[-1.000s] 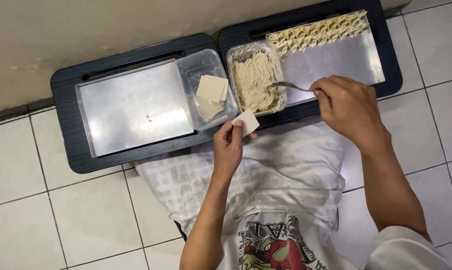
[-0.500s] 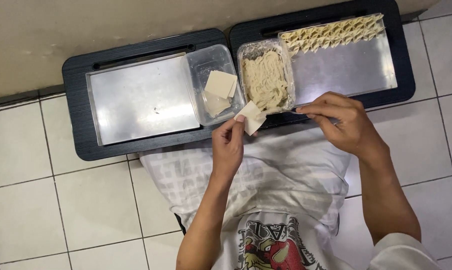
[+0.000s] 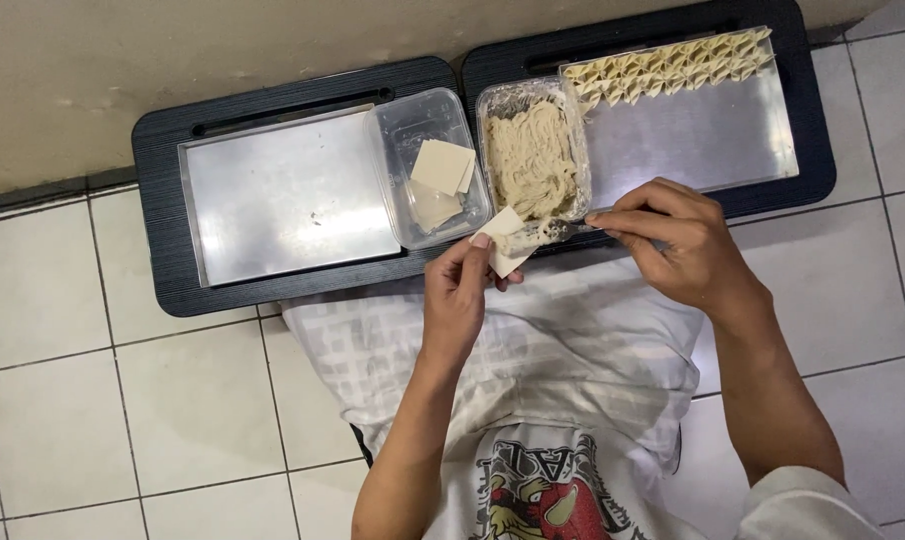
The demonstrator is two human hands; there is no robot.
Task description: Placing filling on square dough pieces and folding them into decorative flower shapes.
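Plainly we were at the filling step: our left hand (image 3: 458,295) pinched a square wrapper (image 3: 503,243) flat just off the near edge of the two black trays (image 3: 273,290), while our right hand (image 3: 688,245) gripped a spoon (image 3: 553,232) whose loaded tip rested on it. Behind stood the tub of pale filling (image 3: 533,150) and the tub of spare wrappers (image 3: 438,175); folded dumplings (image 3: 663,65) lined the far right edge. Judging by this, depositing the filling cleanly called for a steady wrapper.

black trays (image 3: 273,290), cream wrapper (image 3: 503,245), white tiles (image 3: 93,400)
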